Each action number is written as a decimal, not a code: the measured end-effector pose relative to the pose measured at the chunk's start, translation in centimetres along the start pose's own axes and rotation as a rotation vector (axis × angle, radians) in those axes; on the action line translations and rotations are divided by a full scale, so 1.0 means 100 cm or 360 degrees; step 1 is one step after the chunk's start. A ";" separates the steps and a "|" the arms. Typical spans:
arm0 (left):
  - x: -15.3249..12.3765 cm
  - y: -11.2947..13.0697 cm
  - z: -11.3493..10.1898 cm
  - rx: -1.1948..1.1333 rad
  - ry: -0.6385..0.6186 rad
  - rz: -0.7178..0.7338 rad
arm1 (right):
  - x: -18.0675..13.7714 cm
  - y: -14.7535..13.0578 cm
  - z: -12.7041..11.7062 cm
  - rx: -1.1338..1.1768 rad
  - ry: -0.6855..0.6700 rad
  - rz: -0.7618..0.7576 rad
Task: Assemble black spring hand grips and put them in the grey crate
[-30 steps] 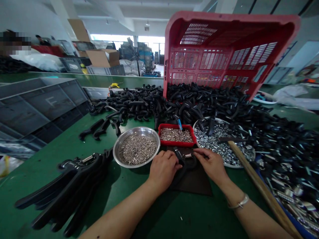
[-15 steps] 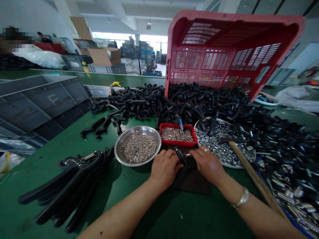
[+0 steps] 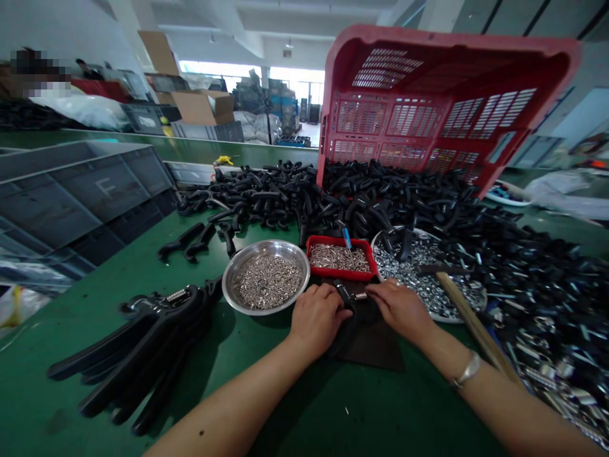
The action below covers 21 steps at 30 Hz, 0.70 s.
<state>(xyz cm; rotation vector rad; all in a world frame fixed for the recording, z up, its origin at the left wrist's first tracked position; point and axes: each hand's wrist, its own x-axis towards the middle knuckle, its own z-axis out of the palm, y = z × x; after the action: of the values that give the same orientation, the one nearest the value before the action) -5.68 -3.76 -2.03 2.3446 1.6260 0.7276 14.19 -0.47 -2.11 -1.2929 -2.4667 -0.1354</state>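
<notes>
My left hand (image 3: 318, 317) is closed around a black handle part (image 3: 343, 293), holding it over a dark mat (image 3: 373, 346). Much of the part is hidden behind my fingers. A small metal spring (image 3: 360, 296) juts from the part's right side. At the spring's outer end, the fingers of my right hand (image 3: 402, 309) are pinched together. Behind my left hand stands a steel bowl (image 3: 228, 297) of tiny metal pieces. A red tray (image 3: 349, 275) of small pins, with a blue-handled tool (image 3: 347, 238) in it, sits just beyond the mat.
Beside my right arm lies a hammer (image 3: 469, 317), partly over a white plate (image 3: 459, 319) of metal bits. Assembled black handles (image 3: 157, 343) are stacked at left. A tipped red crate (image 3: 328, 127) and a heap of black parts (image 3: 271, 190) stand behind; a grey bin (image 3: 90, 190) is left.
The fingers of my right hand have shifted slightly, and more of the spring shows between them and the black part. My left hand keeps its hold. The whole view has moved a little.
</notes>
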 end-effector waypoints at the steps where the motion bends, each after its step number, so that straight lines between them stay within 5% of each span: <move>1: 0.001 0.000 -0.002 -0.0136 0.0015 -0.0026 | -0.001 -0.001 -0.003 0.0108 0.0045 0.0035; 4: 0.007 0.002 -0.010 -0.0752 -0.0026 -0.0173 | -0.004 -0.018 -0.013 0.0563 0.0272 0.0193; 10: 0.015 0.019 -0.016 -0.2043 -0.0473 -0.0832 | -0.002 -0.058 -0.015 0.1275 0.0603 0.0412; 14: 0.012 0.027 -0.012 -0.2425 -0.0544 -0.1082 | -0.001 -0.053 -0.015 0.1290 0.0580 0.0359; 21: 0.008 0.029 -0.003 -0.2716 -0.0666 -0.1154 | -0.005 -0.051 -0.015 0.1300 0.0411 0.0349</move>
<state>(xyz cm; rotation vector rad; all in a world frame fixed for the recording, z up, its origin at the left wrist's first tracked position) -3.21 -4.16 -0.26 0.5607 0.7866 0.7948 10.67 -4.21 -0.46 -1.0608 -1.8163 0.6487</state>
